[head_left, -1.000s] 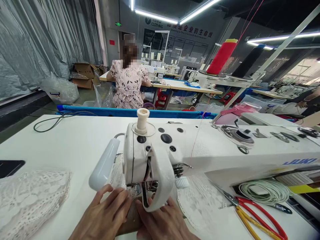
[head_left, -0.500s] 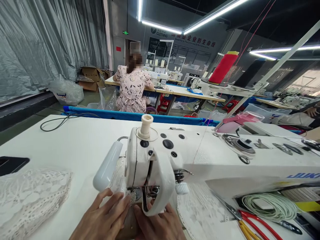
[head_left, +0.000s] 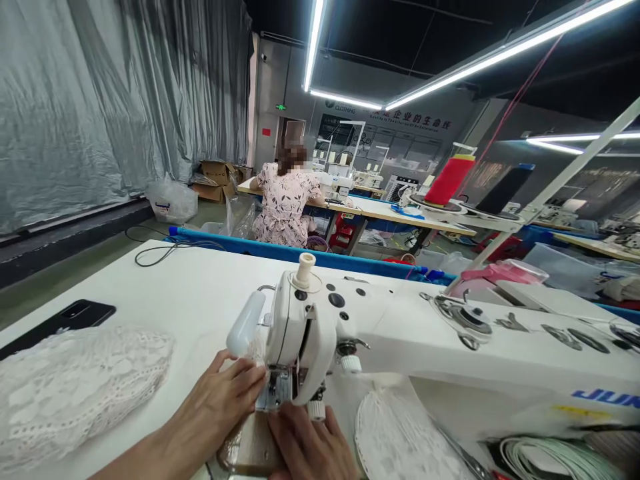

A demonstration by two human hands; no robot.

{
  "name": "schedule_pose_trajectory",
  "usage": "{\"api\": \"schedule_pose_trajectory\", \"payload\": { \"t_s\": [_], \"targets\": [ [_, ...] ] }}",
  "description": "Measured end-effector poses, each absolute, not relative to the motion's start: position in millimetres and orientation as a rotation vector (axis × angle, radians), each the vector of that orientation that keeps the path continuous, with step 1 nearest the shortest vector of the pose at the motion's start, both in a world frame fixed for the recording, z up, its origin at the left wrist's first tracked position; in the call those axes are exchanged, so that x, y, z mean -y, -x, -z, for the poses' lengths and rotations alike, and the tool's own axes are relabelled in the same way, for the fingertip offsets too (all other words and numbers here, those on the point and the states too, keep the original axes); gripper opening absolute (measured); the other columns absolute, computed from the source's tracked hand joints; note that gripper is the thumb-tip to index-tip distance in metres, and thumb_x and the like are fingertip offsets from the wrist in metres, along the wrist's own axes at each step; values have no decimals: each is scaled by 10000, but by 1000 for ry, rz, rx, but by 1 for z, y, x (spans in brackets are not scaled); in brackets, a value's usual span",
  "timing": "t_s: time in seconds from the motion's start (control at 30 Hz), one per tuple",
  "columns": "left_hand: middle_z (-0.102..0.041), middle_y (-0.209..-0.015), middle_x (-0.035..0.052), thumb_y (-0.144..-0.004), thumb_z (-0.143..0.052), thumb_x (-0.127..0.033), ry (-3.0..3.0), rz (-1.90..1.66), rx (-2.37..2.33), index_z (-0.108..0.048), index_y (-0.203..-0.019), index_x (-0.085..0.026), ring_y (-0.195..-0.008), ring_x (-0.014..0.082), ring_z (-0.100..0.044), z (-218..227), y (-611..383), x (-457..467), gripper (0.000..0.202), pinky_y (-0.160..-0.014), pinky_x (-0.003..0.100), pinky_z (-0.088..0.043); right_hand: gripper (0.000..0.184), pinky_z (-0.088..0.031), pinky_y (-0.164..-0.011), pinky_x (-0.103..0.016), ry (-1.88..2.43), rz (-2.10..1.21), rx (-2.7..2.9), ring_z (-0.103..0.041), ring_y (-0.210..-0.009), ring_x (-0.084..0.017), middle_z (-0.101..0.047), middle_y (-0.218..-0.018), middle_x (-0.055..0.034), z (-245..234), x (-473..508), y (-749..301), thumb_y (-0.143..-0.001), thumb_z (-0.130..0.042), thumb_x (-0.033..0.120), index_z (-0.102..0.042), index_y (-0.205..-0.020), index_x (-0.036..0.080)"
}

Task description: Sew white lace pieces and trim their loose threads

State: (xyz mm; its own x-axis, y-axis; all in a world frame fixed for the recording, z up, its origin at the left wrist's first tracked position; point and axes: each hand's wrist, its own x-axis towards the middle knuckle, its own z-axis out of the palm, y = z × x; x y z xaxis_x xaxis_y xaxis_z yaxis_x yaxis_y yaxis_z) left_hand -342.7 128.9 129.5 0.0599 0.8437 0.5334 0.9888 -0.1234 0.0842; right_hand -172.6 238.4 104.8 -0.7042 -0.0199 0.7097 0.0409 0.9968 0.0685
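White lace fabric (head_left: 257,348) shows beside the head of a white sewing machine (head_left: 385,333). My left hand (head_left: 227,393) is closed on this lace, left of the presser foot (head_left: 276,390), fingers bent and close together. Under the machine head, my right hand (head_left: 313,443) is closed just right of the foot, thumb and fingers drawn together; its fingertips are partly hidden, and what they hold cannot be made out. A rounded white lace piece (head_left: 400,430) lies right of that hand. The metal bed plate (head_left: 256,447) shows between both hands.
Another lace piece (head_left: 85,383) and a black phone (head_left: 75,319) lie on the left of the white table (head_left: 200,283). A pale lamp (head_left: 246,323) stands beside the machine head. Coiled pale cord (head_left: 545,457) is at lower right. A person (head_left: 287,203) sits ahead.
The view has tilted up and shifted left, so the machine appears lower and the phone shows more fully. My left fingers have drawn closer together; the presser foot is less covered.
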Motion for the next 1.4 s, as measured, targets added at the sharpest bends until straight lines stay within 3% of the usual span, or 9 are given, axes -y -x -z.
{"api": "schedule_pose_trajectory", "payload": {
  "t_s": [0.1, 0.2, 0.33, 0.47, 0.63, 0.83, 1.1, 1.23, 1.4],
  "targets": [
    [-643, -996, -27, -844, -577, -125, 1994, 620, 1864, -565, -930, -212, -933, 155, -545, -119, 338, -126, 122, -896, 347, -276, 611, -398, -599, -323, -37, 106, 2444, -620, -717, -202, -680, -1032, -85, -117, -237, 171, -939, -183, 567, -599, -1104, 151],
    [-651, -930, -13, -823, -607, -191, 1957, 580, 1835, -581, -889, -199, -907, 185, -543, -116, 322, -114, 71, -865, 353, -289, 614, -388, -625, -328, -78, 68, 2486, -601, -762, -196, -649, -1119, -85, -124, -236, 169, -931, -218, 581, -561, -1157, 125],
    [-669, -883, -21, -839, -593, -340, 2029, 640, 1830, -601, -940, -205, -766, 160, -557, -128, 302, -97, 168, -800, 318, -321, 570, -357, -656, -340, -51, -97, 2485, -562, -725, -192, -673, -965, -61, -124, -233, 162, -932, -224, 580, -603, -982, 157],
    [-694, -945, -56, -891, -524, -442, 2066, 758, 1804, -609, -919, -247, -844, 121, -602, -134, 309, -100, 214, -853, 302, -281, 443, -351, -705, -348, 43, -142, 2564, -552, -765, -195, -656, -917, -64, -125, -233, 156, -954, -290, 502, -591, -982, 178],
    [-699, -956, -33, -935, -431, -430, 2047, 796, 1799, -609, -994, -236, -868, 118, -612, -130, 323, -114, 270, -876, 289, -288, 432, -355, -709, -352, 134, -98, 2557, -553, -783, -206, -651, -865, -57, -125, -237, 162, -938, -337, 515, -562, -1105, 186],
    [-687, -962, -51, -923, -450, -391, 2019, 739, 1863, -591, -1060, -264, -875, 132, -599, -126, 329, -118, 234, -861, 296, -298, 500, -332, -752, -380, 146, -120, 2514, -550, -775, -219, -644, -804, -56, -119, -240, 168, -955, -247, 516, -531, -1188, 177],
    [-675, -978, -10, -935, -445, -420, 2054, 798, 1853, -598, -1010, -214, -917, 143, -575, -127, 312, -108, 268, -875, 317, -294, 454, -324, -754, -357, -21, -311, 2570, -549, -781, -185, -656, -856, -44, -126, -242, 161, -964, -276, 492, -588, -865, 178],
    [-676, -900, -25, -932, -456, -415, 2078, 787, 1874, -612, -882, -206, -849, 133, -572, -124, 307, -104, 266, -838, 331, -297, 464, -332, -758, -355, -16, -281, 2617, -548, -768, -176, -654, -848, -38, -127, -238, 158, -955, -286, 508, -591, -833, 180],
    [-685, -966, 11, -938, -447, -406, 2015, 792, 1796, -618, -991, -176, -919, 154, -568, -121, 306, -107, 292, -836, 336, -326, 499, -333, -754, -358, -24, -304, 2609, -540, -736, -168, -644, -811, -30, -128, -237, 157, -955, -254, 516, -606, -867, 174]
  ]
}}
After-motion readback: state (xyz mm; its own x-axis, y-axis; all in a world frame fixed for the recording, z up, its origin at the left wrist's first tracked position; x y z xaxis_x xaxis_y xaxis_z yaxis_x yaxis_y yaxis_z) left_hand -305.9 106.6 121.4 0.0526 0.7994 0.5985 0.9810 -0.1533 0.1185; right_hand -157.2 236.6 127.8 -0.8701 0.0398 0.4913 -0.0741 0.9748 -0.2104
